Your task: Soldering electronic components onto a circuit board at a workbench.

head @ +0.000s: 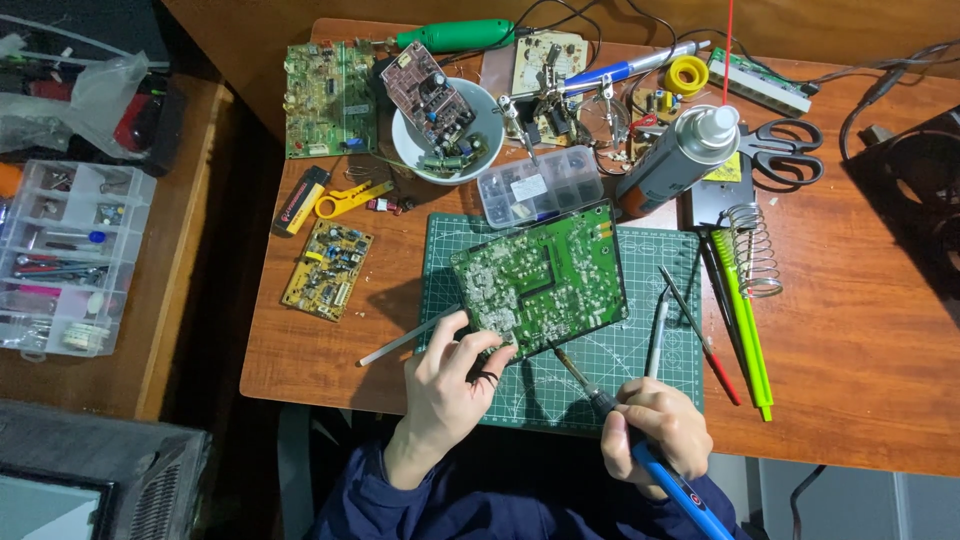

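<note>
Meanwhile left hand pinches green circuit board; right hand clasps blue soldering iron beside grey spray can.

We see the large green circuit board lying on the green cutting mat at the middle of the wooden tabletop. Behind it sits the clear plastic parts box, with the white bowl to that box's left and the grey spray can to its right. The small yellow circuit board lies left of the mat, the black-handled scissors far right.
</note>
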